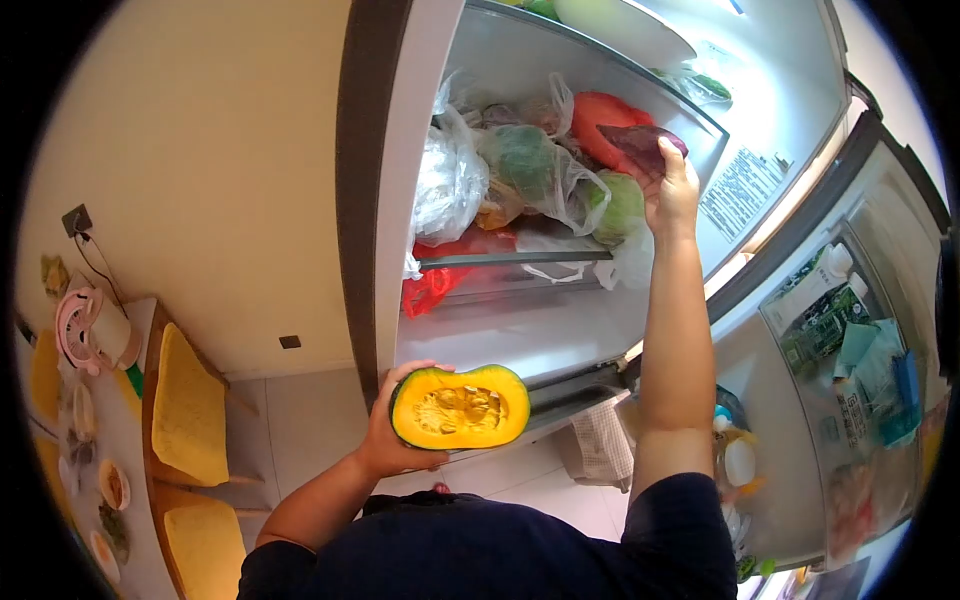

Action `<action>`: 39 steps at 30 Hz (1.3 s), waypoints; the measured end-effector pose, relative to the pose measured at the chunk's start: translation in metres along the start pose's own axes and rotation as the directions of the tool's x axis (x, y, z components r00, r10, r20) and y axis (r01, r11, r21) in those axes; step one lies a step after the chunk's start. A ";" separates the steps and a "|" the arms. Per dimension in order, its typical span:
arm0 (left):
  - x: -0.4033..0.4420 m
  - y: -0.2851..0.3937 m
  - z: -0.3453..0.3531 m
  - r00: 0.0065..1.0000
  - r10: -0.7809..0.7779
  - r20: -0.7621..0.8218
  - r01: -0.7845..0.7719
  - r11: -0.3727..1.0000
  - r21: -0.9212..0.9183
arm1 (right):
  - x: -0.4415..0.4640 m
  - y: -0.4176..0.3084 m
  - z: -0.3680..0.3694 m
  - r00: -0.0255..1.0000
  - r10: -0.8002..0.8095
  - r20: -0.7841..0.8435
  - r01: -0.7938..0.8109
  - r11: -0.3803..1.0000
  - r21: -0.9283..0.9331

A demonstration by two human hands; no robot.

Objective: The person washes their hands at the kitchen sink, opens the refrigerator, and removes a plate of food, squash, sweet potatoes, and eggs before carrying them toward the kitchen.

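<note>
My left hand (385, 440) is wrapped round a halved pumpkin (462, 408), its yellow cut face and seeds turned up towards me. Up in the open fridge (560, 315), my right hand (668, 190) grips a dark purple, tapered sweet potato (645, 142), thumb on top and the other fingers partly hidden. Just behind the sweet potato lies a red plastic bag (600, 115). Left of that hand, clear bags hold green produce (522, 155), and a round pale-green vegetable (620, 208) sits close to the wrist.
The fridge door (850, 300) stands open on the right, its shelves holding cartons (815, 290) and packets. A white bowl (625, 30) is on the upper glass shelf. To the left are yellow chairs (190, 405) and a table with dishes (115, 485). A checked bag (597, 445) is below.
</note>
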State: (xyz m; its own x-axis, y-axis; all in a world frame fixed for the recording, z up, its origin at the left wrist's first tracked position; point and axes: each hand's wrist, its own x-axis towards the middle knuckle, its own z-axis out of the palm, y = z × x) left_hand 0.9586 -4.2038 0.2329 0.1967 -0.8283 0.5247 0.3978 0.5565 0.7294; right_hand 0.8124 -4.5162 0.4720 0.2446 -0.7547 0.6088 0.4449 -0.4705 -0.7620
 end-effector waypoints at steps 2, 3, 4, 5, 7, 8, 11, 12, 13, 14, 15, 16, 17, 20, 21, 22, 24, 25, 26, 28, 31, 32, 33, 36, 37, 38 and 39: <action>0.001 0.005 0.006 0.999 -0.040 -0.007 0.039 0.996 -0.086 | -0.014 -0.008 0.002 0.996 0.019 0.084 -0.028 0.994 0.105; -0.001 0.008 0.009 0.998 -0.061 -0.014 0.059 0.991 -0.117 | -0.023 -0.011 0.007 0.995 0.026 0.098 -0.037 0.993 0.111; -0.001 0.009 0.011 0.996 -0.082 -0.022 0.078 0.986 -0.147 | -0.032 -0.013 0.011 0.993 0.033 0.113 -0.047 0.992 0.117; -0.001 0.009 0.011 0.998 -0.062 -0.005 0.061 0.989 -0.135 | -0.039 -0.014 0.013 0.997 0.010 0.080 -0.016 0.997 0.071; 0.000 0.007 0.010 0.999 -0.026 0.029 0.030 0.993 -0.112 | -0.037 -0.007 0.006 0.997 -0.075 0.017 0.076 0.995 -0.071; -0.001 0.007 0.010 0.999 -0.029 0.030 0.032 0.994 -0.103 | -0.036 -0.002 0.000 0.993 -0.115 -0.010 0.112 0.984 -0.141; -0.005 0.002 0.008 0.999 -0.015 0.031 0.017 0.998 -0.063 | -0.026 0.000 -0.014 0.981 -0.192 -0.020 0.178 0.939 -0.296; -0.006 -0.001 0.007 0.999 0.005 0.032 -0.004 0.999 -0.040 | -0.027 -0.005 -0.013 0.983 -0.183 -0.019 0.168 0.936 -0.308; -0.007 -0.003 0.006 0.999 0.028 0.032 -0.027 0.999 -0.017 | -0.029 -0.012 -0.012 0.985 -0.173 -0.015 0.159 0.932 -0.327; -0.004 -0.007 0.002 0.999 0.029 0.035 -0.028 0.999 -0.042 | -0.031 -0.017 -0.011 0.989 -0.148 0.031 0.150 0.949 -0.277; -0.004 -0.008 0.002 0.999 0.030 0.027 -0.029 0.998 -0.056 | -0.038 -0.027 -0.003 0.990 -0.116 0.083 0.132 0.967 -0.216; -0.004 -0.009 0.002 0.999 0.029 0.018 -0.028 0.997 -0.070 | -0.043 -0.031 0.001 0.987 -0.087 0.136 0.108 0.982 -0.155; -0.004 -0.010 0.002 0.999 0.025 0.023 -0.023 0.995 -0.097 | -0.045 -0.029 -0.002 0.981 -0.033 0.191 0.066 0.984 -0.165; 0.001 -0.010 0.007 1.000 -0.002 -0.003 0.001 0.975 -0.221 | -0.081 -0.026 0.012 0.940 0.134 0.314 -0.113 0.990 -0.085; 0.006 -0.009 0.016 0.999 -0.019 -0.037 0.007 0.957 -0.291 | -0.093 -0.019 0.009 0.904 0.186 0.384 -0.155 0.982 -0.111; 0.011 -0.008 0.021 0.997 -0.036 -0.071 0.008 0.933 -0.360 | -0.105 -0.010 0.006 0.860 0.238 0.452 -0.194 0.971 -0.141; 0.020 -0.009 0.019 0.975 -0.217 -0.052 0.155 0.824 -0.544 | -0.131 0.007 0.009 0.775 0.350 0.526 -0.232 0.932 -0.278; 0.023 -0.010 0.023 0.991 -0.132 -0.012 0.102 0.818 -0.567 | -0.143 0.011 0.014 0.718 0.418 0.556 -0.298 0.907 -0.297; 0.027 -0.011 0.028 0.999 -0.045 0.028 0.053 0.805 -0.590 | -0.153 0.015 0.019 0.656 0.481 0.581 -0.360 0.877 -0.319; 0.029 -0.014 0.030 0.988 -0.134 0.079 0.153 0.762 -0.629 | -0.167 0.021 0.027 0.579 0.539 0.612 -0.388 0.842 -0.374; 0.033 -0.014 0.034 0.971 -0.204 0.125 0.237 0.744 -0.625 | -0.178 0.030 0.032 0.609 0.496 0.618 -0.269 0.863 -0.428; 0.031 -0.020 0.032 0.974 -0.207 0.089 0.214 0.723 -0.657 | -0.183 0.032 0.033 0.618 0.518 0.591 -0.331 0.854 -0.402; 0.025 -0.031 0.026 0.976 -0.210 0.054 0.189 0.701 -0.687 | -0.187 0.036 0.034 0.671 0.466 0.577 -0.220 0.868 -0.445; 0.019 -0.040 0.020 0.968 -0.248 -0.027 0.162 0.709 -0.686 | -0.196 0.038 0.039 0.775 0.273 0.570 0.147 0.799 -0.583; 0.022 -0.035 0.025 0.968 -0.249 -0.028 0.169 0.733 -0.659 | -0.197 0.033 0.039 0.780 0.262 0.568 0.186 0.770 -0.610; 0.025 -0.032 0.026 0.968 -0.248 -0.029 0.176 0.758 -0.629 | -0.196 0.028 0.037 0.785 0.248 0.567 0.225 0.739 -0.635; 0.025 -0.034 0.025 0.969 -0.246 0.040 0.207 0.709 -0.674 | -0.184 0.024 0.033 0.829 0.014 0.559 0.382 0.716 -0.584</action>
State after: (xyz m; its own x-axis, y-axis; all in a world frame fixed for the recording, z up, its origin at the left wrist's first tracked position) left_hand 0.9280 -4.2421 0.2321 0.0574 -0.9363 0.3464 0.9267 0.1791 0.3305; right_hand 0.8064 -4.3738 0.3486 0.6903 -0.3770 0.6176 -0.0915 -0.8922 -0.4423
